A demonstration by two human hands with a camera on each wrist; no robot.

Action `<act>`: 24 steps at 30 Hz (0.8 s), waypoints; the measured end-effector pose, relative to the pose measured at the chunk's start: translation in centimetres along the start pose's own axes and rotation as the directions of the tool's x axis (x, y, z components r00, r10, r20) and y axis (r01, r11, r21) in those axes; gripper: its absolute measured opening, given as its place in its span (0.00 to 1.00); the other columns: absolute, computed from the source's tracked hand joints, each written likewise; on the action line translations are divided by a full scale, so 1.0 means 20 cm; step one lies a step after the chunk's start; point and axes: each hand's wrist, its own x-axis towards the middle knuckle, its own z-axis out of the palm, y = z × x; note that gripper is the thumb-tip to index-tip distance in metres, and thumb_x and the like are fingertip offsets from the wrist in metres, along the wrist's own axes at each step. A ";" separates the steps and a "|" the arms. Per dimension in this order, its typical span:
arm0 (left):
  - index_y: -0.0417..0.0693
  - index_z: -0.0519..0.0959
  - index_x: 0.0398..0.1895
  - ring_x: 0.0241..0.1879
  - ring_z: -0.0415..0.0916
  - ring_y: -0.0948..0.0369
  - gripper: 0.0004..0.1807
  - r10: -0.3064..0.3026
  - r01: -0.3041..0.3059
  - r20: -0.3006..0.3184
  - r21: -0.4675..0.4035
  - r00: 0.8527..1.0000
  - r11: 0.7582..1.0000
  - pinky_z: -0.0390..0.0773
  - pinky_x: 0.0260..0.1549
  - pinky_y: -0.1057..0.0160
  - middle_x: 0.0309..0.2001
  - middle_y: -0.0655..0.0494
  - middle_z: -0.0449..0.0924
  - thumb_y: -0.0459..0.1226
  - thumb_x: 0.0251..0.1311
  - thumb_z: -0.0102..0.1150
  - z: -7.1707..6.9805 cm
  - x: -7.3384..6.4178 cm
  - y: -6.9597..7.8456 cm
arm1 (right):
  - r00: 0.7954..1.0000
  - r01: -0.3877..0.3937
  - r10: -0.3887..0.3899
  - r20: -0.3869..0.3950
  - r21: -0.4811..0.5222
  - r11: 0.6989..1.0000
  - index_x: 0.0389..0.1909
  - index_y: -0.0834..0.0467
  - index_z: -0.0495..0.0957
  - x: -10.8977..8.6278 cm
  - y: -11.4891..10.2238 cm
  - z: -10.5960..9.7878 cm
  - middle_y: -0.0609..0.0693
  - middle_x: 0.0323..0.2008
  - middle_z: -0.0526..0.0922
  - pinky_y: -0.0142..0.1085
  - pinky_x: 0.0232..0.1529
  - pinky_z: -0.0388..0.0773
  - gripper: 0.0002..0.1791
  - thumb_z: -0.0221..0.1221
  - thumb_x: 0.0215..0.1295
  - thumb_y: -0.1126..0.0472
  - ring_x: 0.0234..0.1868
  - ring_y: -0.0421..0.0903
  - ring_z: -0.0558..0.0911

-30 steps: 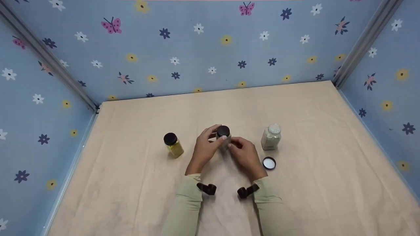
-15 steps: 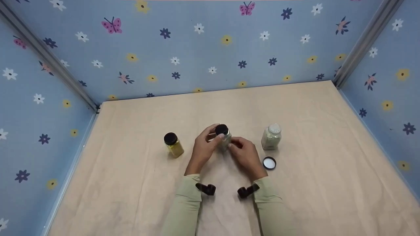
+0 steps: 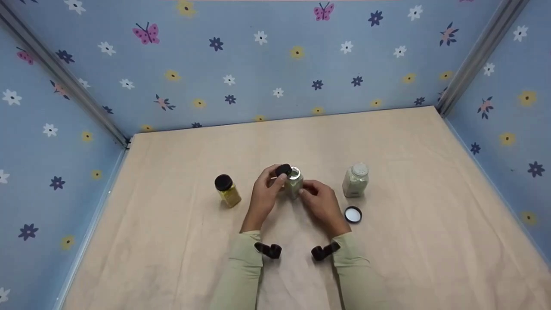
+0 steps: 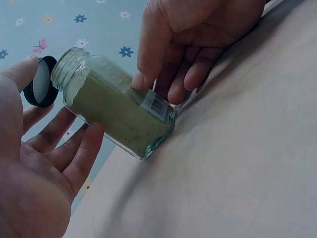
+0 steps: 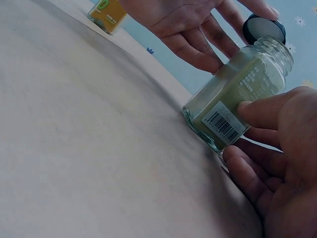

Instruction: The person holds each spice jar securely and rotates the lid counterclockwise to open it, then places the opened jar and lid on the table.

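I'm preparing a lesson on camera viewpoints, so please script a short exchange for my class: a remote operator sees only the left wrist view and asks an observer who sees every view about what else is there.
Operator: I see the left hand holding a black screw lid beside the mouth of a glass jar of green powder. Is any other lid off?
Observer: Yes, the head view shows a black-rimmed lid lying white inside up, to the right of the right hand.
Operator: And what stands left of the left hand?
Observer: A jar with yellow contents, its black lid on.
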 end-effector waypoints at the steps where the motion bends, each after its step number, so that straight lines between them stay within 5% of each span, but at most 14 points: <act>1: 0.44 0.73 0.65 0.54 0.78 0.54 0.26 -0.003 0.003 -0.008 0.001 1.000 1.000 0.79 0.49 0.44 0.56 0.47 0.77 0.47 0.70 0.60 0.00 0.00 0.00 | 1.000 0.001 -0.001 0.000 -0.003 1.000 0.51 0.57 0.85 0.00 0.00 0.00 0.47 0.45 0.86 0.43 0.53 0.75 0.14 0.65 0.66 0.61 0.46 0.45 0.81; 9: 0.40 0.74 0.61 0.51 0.78 0.55 0.22 0.003 -0.005 -0.093 -0.015 0.996 1.000 0.80 0.46 0.48 0.52 0.46 0.79 0.41 0.69 0.62 -0.03 -0.03 -0.02 | 1.000 -0.019 0.019 0.000 -0.002 1.000 0.51 0.57 0.84 0.00 0.00 0.00 0.48 0.46 0.86 0.43 0.55 0.75 0.14 0.65 0.65 0.61 0.48 0.45 0.81; 18: 0.37 0.74 0.57 0.49 0.77 0.54 0.21 -0.016 0.011 -0.116 -0.038 0.993 0.999 0.80 0.45 0.55 0.51 0.45 0.79 0.39 0.67 0.64 -0.06 -0.07 -0.03 | 1.000 -0.025 0.025 -0.007 -0.008 1.000 0.51 0.56 0.84 0.00 0.00 0.00 0.47 0.46 0.86 0.42 0.55 0.74 0.14 0.65 0.65 0.60 0.49 0.45 0.82; 24: 0.43 0.76 0.54 0.49 0.78 0.55 0.21 -0.015 0.021 -0.103 0.056 0.995 0.998 0.74 0.48 0.57 0.48 0.49 0.79 0.43 0.63 0.68 -0.09 -0.10 -0.04 | 1.000 -0.022 0.022 0.000 -0.014 1.000 0.51 0.57 0.84 0.00 0.00 0.00 0.48 0.46 0.86 0.42 0.56 0.74 0.14 0.66 0.65 0.60 0.50 0.45 0.81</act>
